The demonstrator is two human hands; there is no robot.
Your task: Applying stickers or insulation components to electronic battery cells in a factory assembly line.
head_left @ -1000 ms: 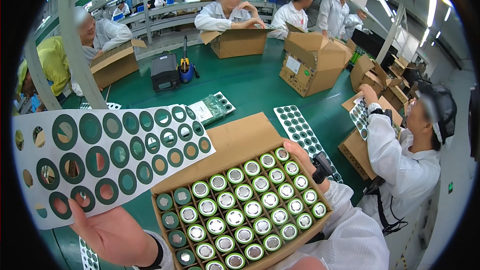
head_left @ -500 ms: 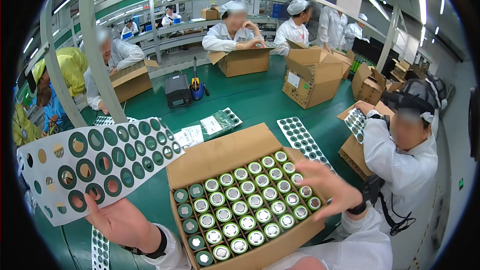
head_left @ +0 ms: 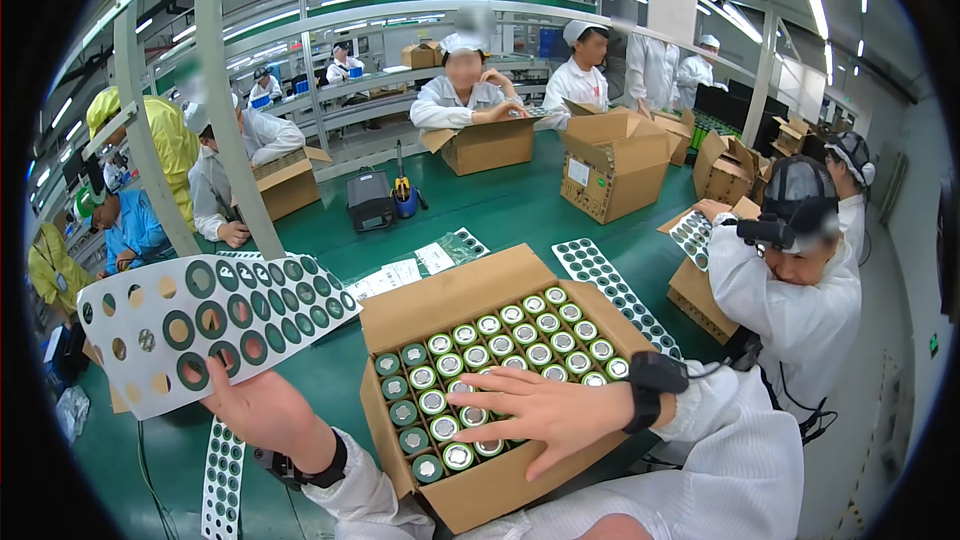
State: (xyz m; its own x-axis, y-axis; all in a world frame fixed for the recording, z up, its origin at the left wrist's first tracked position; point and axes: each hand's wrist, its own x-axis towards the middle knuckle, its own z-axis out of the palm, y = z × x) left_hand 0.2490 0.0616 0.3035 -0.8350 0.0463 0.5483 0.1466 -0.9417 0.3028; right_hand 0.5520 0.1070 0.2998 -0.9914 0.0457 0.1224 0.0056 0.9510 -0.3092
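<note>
My left hand (head_left: 270,410) grips the lower edge of a white sheet of dark green ring stickers (head_left: 240,312). Several spots near the sheet's left end are bare holes. To the right of it stands an open cardboard box (head_left: 450,288) filled with rows of cylindrical battery cells (head_left: 539,353), parted by cardboard dividers. Dark green rings cover the tops of the cells in the leftmost columns; the others show bare metal tops with bright green rims. Over the box's near half, my right hand (head_left: 555,408) is spread flat, its fingers pointing left and hiding several cells. Whether it touches them, I cannot tell.
More sticker sheets lie right of the box (head_left: 615,290) and at the near left (head_left: 222,480). Behind the box are a plastic-wrapped packet (head_left: 440,255) and a black soldering station (head_left: 370,202). Co-workers sit around the green table (head_left: 490,202) with cardboard boxes (head_left: 615,165); one is close on my right.
My right hand has swung left and down from the box's right side to over the near cells, its fingers straightening. The left hand still holds the sheet; the whole view has shifted slightly.
</note>
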